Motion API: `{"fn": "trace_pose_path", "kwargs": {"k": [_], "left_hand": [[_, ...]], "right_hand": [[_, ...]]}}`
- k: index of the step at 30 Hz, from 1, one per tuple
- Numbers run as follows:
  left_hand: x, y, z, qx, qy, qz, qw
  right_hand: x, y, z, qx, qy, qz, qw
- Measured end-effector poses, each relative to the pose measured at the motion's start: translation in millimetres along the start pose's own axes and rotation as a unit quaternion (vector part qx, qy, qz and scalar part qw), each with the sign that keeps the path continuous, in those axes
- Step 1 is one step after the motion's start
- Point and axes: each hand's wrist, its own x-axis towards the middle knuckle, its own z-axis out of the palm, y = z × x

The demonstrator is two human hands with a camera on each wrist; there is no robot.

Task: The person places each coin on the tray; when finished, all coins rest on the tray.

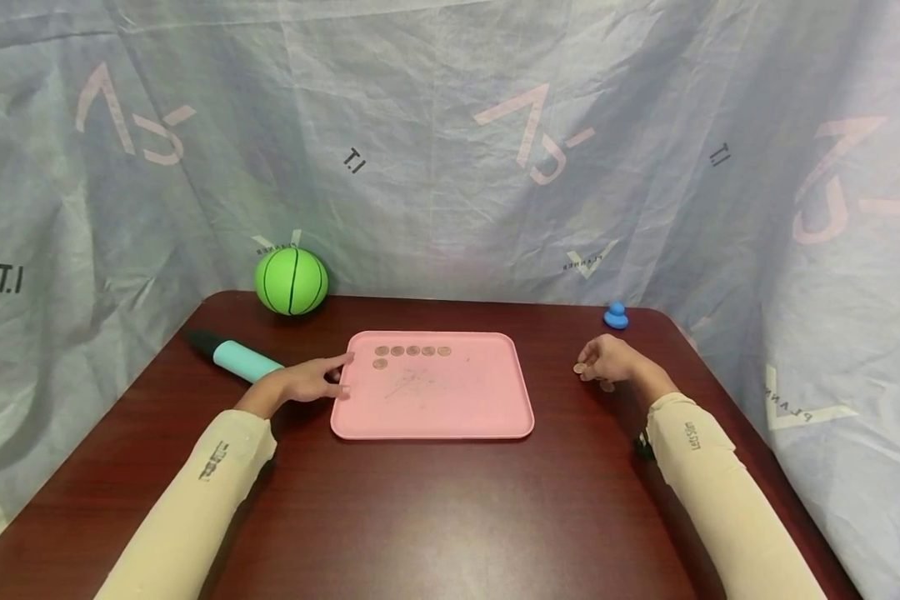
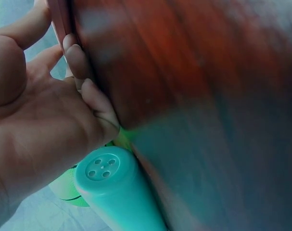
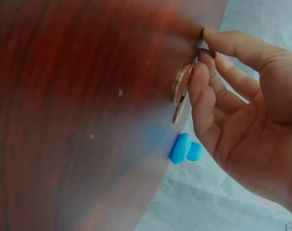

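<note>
- Cream sleeves (image 1: 168,512) come nearest my head camera, one on each arm, running out over a red-brown table (image 1: 450,517) to two bare hands.
- Right hand (image 1: 609,358): I see a narrow grip, thumb and fingertips drawn together on a copper-coloured coin (image 1: 578,368); whether it is clear of the wood I cannot tell.
- Just beside that grip, my right-wrist feed shows loose coins (image 3: 178,86) next to the bent fingers, overlapping from this angle.
- Beyond the right hand, near the table's far edge, I see a small blue toy (image 1: 616,317).
- Left hand (image 1: 307,381): wide, thumb and forefinger spread apart, tips touching the left rim of a pink tray (image 1: 487,408), which ends well apart from the right grip.
- Inside it, right of the left fingertips and toward the far side, lies a row of five coins (image 1: 413,351), with a single coin (image 1: 380,363) just on the near side of the row's left end.
- Past the left wrist, partly hidden by it, I make out a teal cylinder (image 1: 243,360) with a black end.
- Farther beyond the left hand sits a green ball (image 1: 291,282), before a grey curtain (image 1: 420,167).
</note>
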Motion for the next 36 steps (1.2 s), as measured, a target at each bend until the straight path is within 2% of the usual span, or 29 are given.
{"fn": "trace_pose_path", "kwargs": {"k": [4, 8, 10, 19, 26, 32, 36], "left_hand": [[0.2, -0.2, -0.1, 0.002, -0.001, 0.000, 1.0000], [0.5, -0.4, -0.1, 0.001, -0.001, -0.001, 1.0000], [0.8, -0.6, -0.1, 0.001, -0.001, -0.002, 1.0000], [1.7, -1.1, -0.6, -0.002, 0.001, -0.004, 1.0000], [0.4, -0.3, 0.4, -0.005, -0.001, -0.006, 1.0000], [0.9, -0.3, 1.0, -0.008, 0.000, -0.007, 0.9999], [0.7, -0.6, 1.0, -0.007, -0.001, -0.008, 0.9999]], "right_hand": [[1.3, -1, 0, -0.021, 0.005, 0.006, 0.9997], [2.1, -2, -1, -0.014, -0.007, 0.035, 0.9993], [2.7, -3, -1, -0.016, -0.014, 0.035, 0.9992], [9.1, -9, 6, -0.022, -0.004, 0.002, 0.9997], [12.8, -12, 8, -0.028, -0.021, 0.013, 0.9993], [12.7, -14, 12, -0.047, -0.004, -0.024, 0.9986], [12.5, -16, 14, -0.051, -0.009, -0.042, 0.9978]]}}
